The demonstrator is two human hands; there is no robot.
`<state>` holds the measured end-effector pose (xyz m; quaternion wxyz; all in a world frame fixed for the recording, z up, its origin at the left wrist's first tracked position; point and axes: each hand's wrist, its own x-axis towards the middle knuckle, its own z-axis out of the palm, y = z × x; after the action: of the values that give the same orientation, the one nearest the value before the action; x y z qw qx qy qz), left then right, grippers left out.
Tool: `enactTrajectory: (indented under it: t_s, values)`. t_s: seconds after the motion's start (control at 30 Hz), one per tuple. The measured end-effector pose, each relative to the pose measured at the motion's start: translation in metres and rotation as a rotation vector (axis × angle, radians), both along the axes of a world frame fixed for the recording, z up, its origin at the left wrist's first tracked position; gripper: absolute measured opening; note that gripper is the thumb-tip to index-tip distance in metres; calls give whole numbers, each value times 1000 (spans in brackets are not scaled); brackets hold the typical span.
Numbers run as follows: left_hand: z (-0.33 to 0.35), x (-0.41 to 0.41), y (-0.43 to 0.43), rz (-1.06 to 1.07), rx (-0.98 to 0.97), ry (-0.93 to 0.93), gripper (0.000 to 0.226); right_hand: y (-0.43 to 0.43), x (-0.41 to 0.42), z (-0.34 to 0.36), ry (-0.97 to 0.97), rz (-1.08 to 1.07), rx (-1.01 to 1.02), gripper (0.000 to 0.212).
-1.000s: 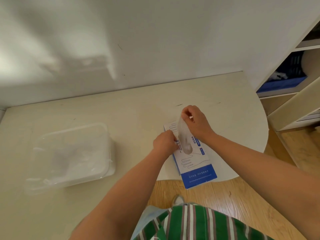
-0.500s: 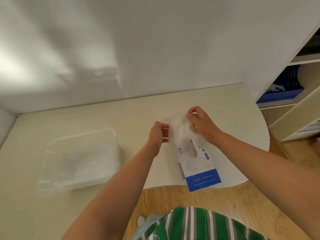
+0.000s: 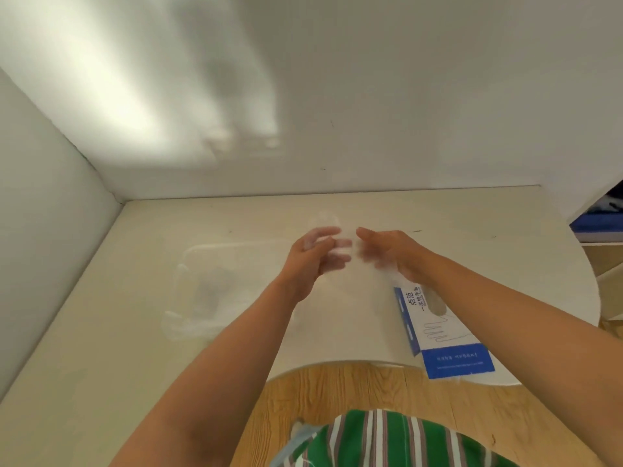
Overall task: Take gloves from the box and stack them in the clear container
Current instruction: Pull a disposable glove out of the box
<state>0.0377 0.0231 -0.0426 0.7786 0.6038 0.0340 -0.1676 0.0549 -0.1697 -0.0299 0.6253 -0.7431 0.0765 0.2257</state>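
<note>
Your box (image 3: 441, 335) lies flat on the tabletop (image 3: 128, 348), at about 4 o'clock from your hands. Its long axis runs from 11 o'clock to 5 o'clock. The solid blue end points toward you at 5 o'clock and hangs a little past the tabletop's near edge, over the wooden floor (image 3: 354, 389). The far end of the box is tucked under your right wrist, so its opening is mostly hidden. Your two hands are raised above the tabletop, close together but apart, with a thin clear glove (image 3: 342, 252) showing as a pale smear between them. It is too blurred to tell which way the glove points or how its long axis lies. On your left hand (image 3: 312, 256) the fingers (image 3: 322, 235) are curled, with the whitish film lying over and between them, so you grip the glove there. Your right hand (image 3: 396, 256) faces it from 3 o'clock, with one finger reaching toward the left hand. The rest are lost in motion blur, so I cannot tell whether they pinch the glove or hang free. The clear container (image 3: 188, 264) sits on the tabletop at about 8 o'clock from your left hand, well apart from the box, with something pale and filmy inside.
</note>
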Motion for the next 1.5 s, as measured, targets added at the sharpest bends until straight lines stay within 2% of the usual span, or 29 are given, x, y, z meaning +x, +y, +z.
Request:
enactTrajectory:
  t_s: [0.07, 0.1, 0.23, 0.33, 0.37, 0.5, 0.57, 0.63, 0.7, 0.73, 0.77, 0.83, 0.93, 1.0, 1.07, 1.13, 1.2, 1.27, 1.3, 1.37, 1.43, 1.5]
  values:
    - [3, -6, 22, 5, -3, 18, 25, 17, 1, 1, -34, -4, 121, 17]
    - [3, -8, 36, 22, -11, 31, 27, 29, 3, 2, -45, -16, 170, 12]
    - [5, -15, 86, 106, 16, 113, 34, 71, 6, 10, -68, 6, 239, 17]
    - [11, -17, 117, 145, 115, 177, 59, 102, 8, 10, -107, 102, 134, 18]
    - [12, -18, 128, 154, 163, 169, 60, 115, 9, 9, -124, 144, 94, 18]
    - [8, -24, 153, 217, 399, 65, 13, 158, 12, 5, -190, 211, -80, 30]
    - [-1, -24, 161, 281, 560, 63, 10, 177, 15, 0, -350, 195, -276, 42]
    - [-9, -22, 166, 349, 732, 94, 16, 194, 15, -6, -646, 147, -506, 46]
    - [-17, -23, 174, 373, 902, 135, 17, 211, 12, -7, -895, 119, -588, 34]
    - [-20, -23, 174, 370, 952, 145, 15, 215, 10, -7, -954, 153, -578, 25]
    - [-23, -23, 175, 363, 973, 159, 13, 222, 8, -8, -945, 222, -548, 17]
    - [-22, -23, 174, 338, 969, 189, 18, 232, 4, -13, -748, 415, -560, 15]
    - [-22, -23, 176, 262, 1023, 215, 27, 240, 3, -30, -379, 621, -767, 44]
    - [-23, -23, 179, 178, 1103, 219, 30, 241, 3, -44, -256, 678, -825, 62]
    - [-24, -24, 181, 109, 1166, 201, 35, 241, 4, -54, -207, 721, -829, 70]
    - [-25, -24, 182, 90, 1283, 65, 40, 242, 4, -59, -178, 770, -838, 74]
    - [-24, -22, 179, 113, 1426, -214, 40, 244, 5, -62, -156, 794, -844, 71]
    - [-21, -17, 172, 114, 1466, -446, 33, 249, 7, -69, -171, 813, -839, 47]
    - [-19, -15, 168, 72, 1460, -479, 27, 250, 9, -76, -179, 814, -839, 38]
    - [-19, -10, 163, -94, 1416, -328, 22, 248, 16, -91, -176, 815, -837, 37]
    - [-30, -5, 165, -249, 1357, -95, 31, 249, 13, -82, -165, 820, -822, 44]
    - [-44, -1, 175, -303, 1318, 8, 45, 247, 11, -73, -142, 821, -832, 63]
